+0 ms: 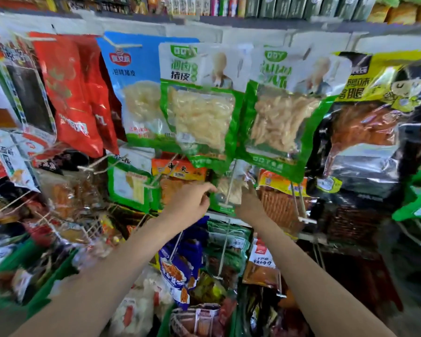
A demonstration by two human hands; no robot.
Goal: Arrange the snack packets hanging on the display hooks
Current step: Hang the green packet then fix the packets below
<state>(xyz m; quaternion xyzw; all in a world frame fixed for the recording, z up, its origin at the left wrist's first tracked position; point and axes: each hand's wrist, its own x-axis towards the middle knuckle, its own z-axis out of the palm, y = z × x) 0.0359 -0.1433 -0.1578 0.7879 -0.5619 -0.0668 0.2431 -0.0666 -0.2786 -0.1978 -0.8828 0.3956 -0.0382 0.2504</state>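
Both hands work one small packet in the middle row; most of the display is left.
Left hand [192, 200] pinches the small clear packet [229, 188] on its hook [230, 183]; right hand [249, 203] holds its other edge, grip partly hidden. Above, green packets [204, 113] hang straight; lower rows look jumbled.

Green-white packets [199, 113], red packets [73, 93], yellow-black packet [374, 98].

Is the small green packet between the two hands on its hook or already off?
On its hook. The hook's white wire runs down across the small green packet, while the left hand and right hand touch its sides.
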